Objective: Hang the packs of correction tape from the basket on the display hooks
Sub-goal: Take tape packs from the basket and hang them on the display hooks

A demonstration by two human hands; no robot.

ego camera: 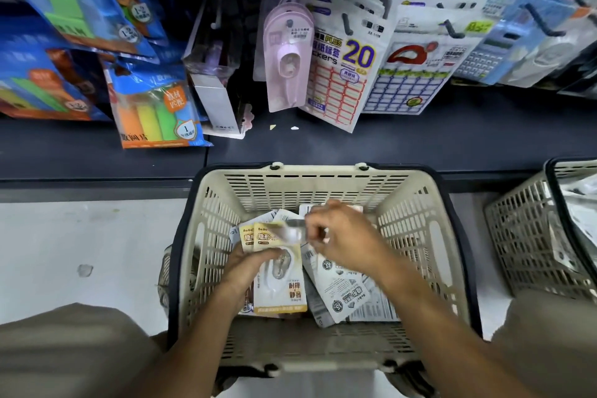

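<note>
The left hand (250, 265) is down inside the basket (323, 186), thumb curled over the front of a small stack of yellow-topped correction tape packs (277, 281), which it holds upright and fanned a little. The right hand (345, 242) sits just beside it at about three o'clock, fingers bent in towards the top edge of the same stack; something pale and blurred lies between its fingertips, and I cannot tell whether it is pinching a pack or only brushing it.

Around the hands, more packs lie loose on the basket floor: a couple face down (342, 287) at about four o'clock of the held stack, others half hidden beneath. So the basket is far from emptied, and the step in hand looks to me like gathering and squaring up a handful before any hanging begins.

Out past the basket rim at twelve o'clock hangs the display: a pink tape pack (286, 52) on its hook, label sheets (342, 74) to its right at two o'clock, and bright highlighter packs (155, 107) at ten o'clock. Dark hooks (450, 27) jut out further right. A second basket (529, 236) stands at three o'clock.

The next move, I'd judge, calls for lining up the hang holes along the top edges, lifting the stack clear of the rim, and threading it onto a hook with room left.
</note>
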